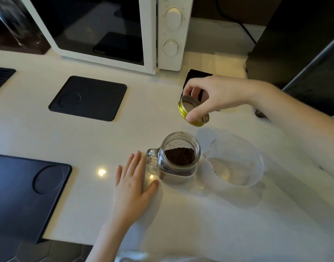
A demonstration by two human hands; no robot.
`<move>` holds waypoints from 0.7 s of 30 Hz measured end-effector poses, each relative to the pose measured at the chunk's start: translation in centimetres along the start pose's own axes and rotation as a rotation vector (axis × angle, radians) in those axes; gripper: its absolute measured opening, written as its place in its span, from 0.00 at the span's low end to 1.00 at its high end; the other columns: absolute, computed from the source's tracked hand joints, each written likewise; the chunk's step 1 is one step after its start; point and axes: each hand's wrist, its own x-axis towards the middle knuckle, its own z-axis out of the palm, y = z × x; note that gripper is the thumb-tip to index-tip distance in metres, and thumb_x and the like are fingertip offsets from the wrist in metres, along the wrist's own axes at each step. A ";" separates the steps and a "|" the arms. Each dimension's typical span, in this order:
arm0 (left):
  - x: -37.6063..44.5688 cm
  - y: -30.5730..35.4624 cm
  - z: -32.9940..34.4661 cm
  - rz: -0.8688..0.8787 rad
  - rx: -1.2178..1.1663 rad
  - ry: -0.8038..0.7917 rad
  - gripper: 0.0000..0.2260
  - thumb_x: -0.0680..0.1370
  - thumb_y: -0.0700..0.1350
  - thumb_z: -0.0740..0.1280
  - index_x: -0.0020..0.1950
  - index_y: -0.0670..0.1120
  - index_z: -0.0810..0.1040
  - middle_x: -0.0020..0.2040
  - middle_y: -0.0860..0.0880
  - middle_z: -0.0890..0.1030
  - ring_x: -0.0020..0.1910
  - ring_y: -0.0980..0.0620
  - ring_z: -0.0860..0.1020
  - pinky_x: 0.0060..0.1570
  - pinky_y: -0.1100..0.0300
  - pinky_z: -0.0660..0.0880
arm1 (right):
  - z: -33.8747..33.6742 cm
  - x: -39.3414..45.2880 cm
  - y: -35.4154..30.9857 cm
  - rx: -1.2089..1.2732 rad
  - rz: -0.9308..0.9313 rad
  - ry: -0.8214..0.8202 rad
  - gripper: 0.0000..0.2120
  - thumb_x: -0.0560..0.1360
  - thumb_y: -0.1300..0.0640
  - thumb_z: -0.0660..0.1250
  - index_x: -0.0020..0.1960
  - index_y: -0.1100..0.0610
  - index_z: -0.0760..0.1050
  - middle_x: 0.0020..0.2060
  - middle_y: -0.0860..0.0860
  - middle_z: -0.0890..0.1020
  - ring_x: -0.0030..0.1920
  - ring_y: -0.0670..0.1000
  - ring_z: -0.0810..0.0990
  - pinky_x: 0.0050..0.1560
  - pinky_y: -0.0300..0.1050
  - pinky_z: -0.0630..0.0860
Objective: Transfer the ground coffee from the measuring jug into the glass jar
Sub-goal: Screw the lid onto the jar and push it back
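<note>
On a pale counter [49, 133], a person's left hand [133, 178] lies flat and released, palm down, fingers spread, near the front edge; its fingertips are just beside the handle of the jar [178, 156], touching it or nearly so, which cannot be told. Two dark mats lie toward the counter's left: one [26, 193] at the front left edge, the other [88, 98] farther back, before a white microwave [105, 33] that stands along the rear edge.

The jar stands upright and open about mid-counter, with the coffee [179, 156] sitting dark inside it, well below the rim. Just to its right the jug [236, 163] rests on the counter, spout toward the jar, and it looks empty, so the coffee is judged to be across already.

Above and behind the jar, the right hand [217, 97] pinches a gold-rimmed lid [192, 113] by its edge between thumb and fingers, holding it tilted in the air, clear of the jar's mouth.

The step in hand appears to be the closing of the jar. The next move would call for the lid to be levelled, lowered squarely onto the threaded mouth and turned, with the left hand likely needed on the handle or glass to keep the jar from spinning or sliding toward the jug.
</note>
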 end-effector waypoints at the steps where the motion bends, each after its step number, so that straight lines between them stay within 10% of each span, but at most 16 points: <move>1: 0.2 0.3 -0.4 -0.023 -0.096 0.009 0.37 0.65 0.63 0.52 0.73 0.50 0.61 0.75 0.52 0.60 0.71 0.62 0.50 0.72 0.53 0.44 | -0.3 -0.9 -0.5 0.082 -0.018 0.023 0.28 0.62 0.38 0.72 0.57 0.48 0.70 0.49 0.45 0.77 0.40 0.42 0.76 0.36 0.38 0.72; 6: 1.2 2.4 -3.2 -0.041 -0.544 -0.055 0.36 0.58 0.58 0.64 0.66 0.61 0.61 0.73 0.54 0.64 0.70 0.63 0.59 0.61 0.75 0.54 | -0.2 -4.2 -2.6 0.297 -0.151 0.086 0.24 0.64 0.38 0.69 0.57 0.43 0.71 0.47 0.45 0.78 0.45 0.44 0.78 0.43 0.41 0.77; 14: 2.7 4.1 -3.9 0.186 -0.518 -0.130 0.39 0.56 0.60 0.75 0.62 0.68 0.58 0.64 0.73 0.58 0.69 0.66 0.56 0.56 0.85 0.53 | 4.7 -5.5 -3.7 0.511 -0.253 0.178 0.27 0.62 0.47 0.74 0.56 0.54 0.69 0.47 0.47 0.76 0.48 0.45 0.77 0.51 0.45 0.77; 18: 3.0 4.0 -3.5 0.229 -0.520 -0.108 0.34 0.55 0.63 0.73 0.58 0.69 0.63 0.56 0.86 0.63 0.67 0.63 0.60 0.57 0.83 0.57 | 6.4 -6.5 -2.9 0.574 -0.264 0.244 0.26 0.60 0.48 0.76 0.52 0.53 0.69 0.49 0.51 0.77 0.51 0.49 0.78 0.52 0.40 0.75; 21: 3.3 3.5 -3.1 0.244 -0.543 -0.093 0.34 0.55 0.68 0.73 0.59 0.71 0.66 0.61 0.67 0.74 0.68 0.54 0.68 0.66 0.61 0.67 | 7.2 -7.2 -2.3 0.539 -0.239 0.302 0.23 0.59 0.47 0.75 0.48 0.52 0.69 0.50 0.50 0.77 0.53 0.50 0.76 0.54 0.39 0.73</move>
